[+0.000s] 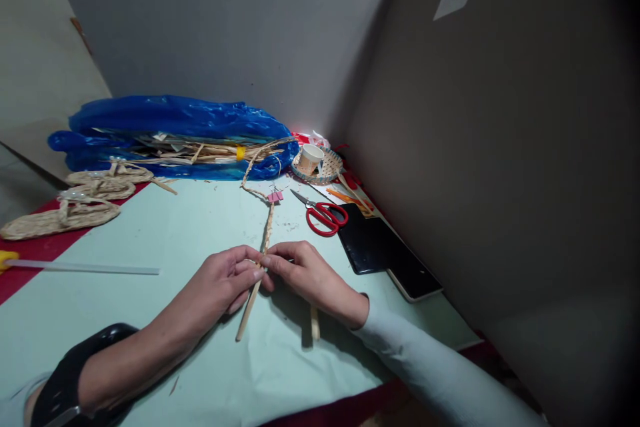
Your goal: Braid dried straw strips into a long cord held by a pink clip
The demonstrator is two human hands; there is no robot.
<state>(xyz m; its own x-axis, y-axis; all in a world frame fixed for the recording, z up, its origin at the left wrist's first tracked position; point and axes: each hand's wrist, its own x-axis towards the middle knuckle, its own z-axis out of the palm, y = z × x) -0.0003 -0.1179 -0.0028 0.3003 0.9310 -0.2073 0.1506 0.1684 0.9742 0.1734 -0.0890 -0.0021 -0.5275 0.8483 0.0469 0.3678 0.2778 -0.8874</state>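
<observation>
A narrow straw braid (269, 225) runs from a pink binder clip (275, 197) down to my fingers. My left hand (225, 283) is closed in a pinch at the braid's lower end. From the other side, my right hand (305, 273) pinches the same spot, fingertips touching the left ones. One loose strand (247, 317) slants down below the fingers towards me. Another strand end (315, 324) sticks out beneath my right wrist. The exact crossing of the strands is hidden by my fingers.
Red-handled scissors (326, 217) and black flat devices (367, 240) lie to the right. Woven straw sandals (65, 219) and a glue stick (100, 268) are on the left. Behind stand a blue plastic bag (175, 113) of straw and a paper cup (311, 156) in a woven basket (331, 167).
</observation>
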